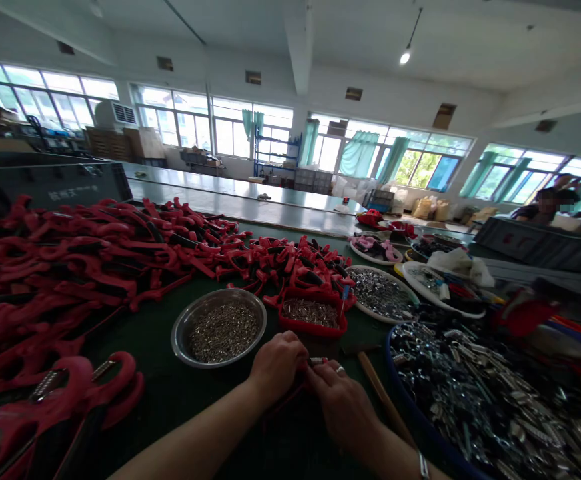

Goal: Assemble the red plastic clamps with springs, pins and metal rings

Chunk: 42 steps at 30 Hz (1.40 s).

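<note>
Workshop hall with long window rows and empty benches at the far side; work is done on a green table mat (170, 390). Left hand (276, 368) is closed over a red piece (290, 395), which lies on the mat at the near centre, mostly hidden under both hands. Right hand (343, 400) is closed too, its fingertips pinched on a small metal spring (317, 362) at the top of that piece. Whether the spring is seated cannot be told. A few red pieces with springs showing (70, 393) lie at the near left. A far larger heap of red handles (70, 260) is spread from the left to the far centre; springs cannot be made out on them, so most of the stock is judged unworked. Supplies are plentiful: a steel bowl (177, 333) of small metal parts is just beyond the left hand, a red tray (310, 329) of the same is just beyond the fingertips, and a white plate (406, 288) of parts is farther right. Open room is narrow. Bare mat is seen only around the hands and toward the near edge. At the right a wooden handle (383, 397) lies just beside the right hand, and the rim of a blue tub (394, 373) full of metal fittings is close behind it. A dark crate (45, 187) bounds the far left. Another person (545, 203) is seated well apart at the far right.
</note>
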{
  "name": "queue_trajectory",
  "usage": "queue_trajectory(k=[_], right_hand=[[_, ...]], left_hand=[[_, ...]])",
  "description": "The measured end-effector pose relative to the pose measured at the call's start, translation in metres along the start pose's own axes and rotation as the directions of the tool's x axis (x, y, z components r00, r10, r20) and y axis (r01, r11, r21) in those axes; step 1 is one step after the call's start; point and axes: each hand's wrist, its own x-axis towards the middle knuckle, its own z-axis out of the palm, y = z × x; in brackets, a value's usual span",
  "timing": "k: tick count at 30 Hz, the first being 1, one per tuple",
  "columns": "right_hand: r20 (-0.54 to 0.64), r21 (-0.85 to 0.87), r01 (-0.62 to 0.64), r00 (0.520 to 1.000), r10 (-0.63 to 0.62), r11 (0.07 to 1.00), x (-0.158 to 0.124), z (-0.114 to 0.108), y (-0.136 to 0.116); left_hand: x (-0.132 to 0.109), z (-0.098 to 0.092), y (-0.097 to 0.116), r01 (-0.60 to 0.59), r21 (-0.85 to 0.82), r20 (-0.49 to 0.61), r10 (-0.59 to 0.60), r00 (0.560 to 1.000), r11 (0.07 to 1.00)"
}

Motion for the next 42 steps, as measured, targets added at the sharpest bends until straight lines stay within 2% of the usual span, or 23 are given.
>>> queue_trajectory(k=[6, 10, 16, 22, 28, 32, 36, 39, 41, 42], right_hand=[[-0.039, 0.122, 0.021, 0.999, -0.016, 0.992, -0.012, 0.008, 0.006], [-0.076, 0.187, 0.038, 0.997, -0.024, 0.982, -0.013, 0.010, 0.011], [-0.095, 0.221, 0.048, 0.995, -0.028, 0.974, -0.014, 0.006, 0.011], [-0.089, 0.235, 0.034, 0.996, -0.014, 0.971, -0.013, 0.003, 0.008], [-0.079, 0.236, 0.037, 0.997, -0.019, 0.971, -0.015, 0.000, 0.009], [-0.085, 0.236, 0.043, 0.996, -0.023, 0.971, -0.017, 0.002, 0.009], [-0.083, 0.234, 0.037, 0.996, -0.018, 0.972, -0.015, -0.003, 0.008], [-0.094, 0.230, 0.045, 0.995, -0.024, 0.972, -0.020, -0.013, 0.011], [-0.113, 0.152, -0.037, 0.992, 0.054, 0.988, -0.035, -0.018, 0.019], [-0.121, 0.088, -0.126, 0.983, 0.136, 0.988, -0.046, -0.019, 0.025]], left_hand=[[0.001, 0.006, -0.006, -0.083, -0.052, 0.064, 0.086, 0.994, 0.995], [0.003, 0.005, -0.010, -0.075, -0.059, 0.089, 0.080, 0.993, 0.995], [-0.001, 0.005, 0.001, -0.109, 0.142, 0.110, 0.093, 0.990, 0.984], [-0.007, 0.012, 0.008, -0.036, 0.284, 0.071, 0.016, 0.997, 0.958], [-0.004, 0.008, 0.000, -0.157, 0.230, 0.177, 0.117, 0.977, 0.961], [-0.006, 0.000, 0.001, -0.200, 0.178, 0.176, 0.169, 0.970, 0.963], [-0.011, -0.006, -0.002, -0.289, 0.118, 0.207, 0.261, 0.943, 0.950], [-0.015, -0.007, -0.009, -0.250, 0.060, 0.148, 0.239, 0.960, 0.966], [-0.018, -0.007, -0.013, -0.228, 0.011, 0.093, 0.226, 0.970, 0.974], [-0.019, -0.007, -0.014, -0.240, -0.003, 0.092, 0.240, 0.967, 0.971]])
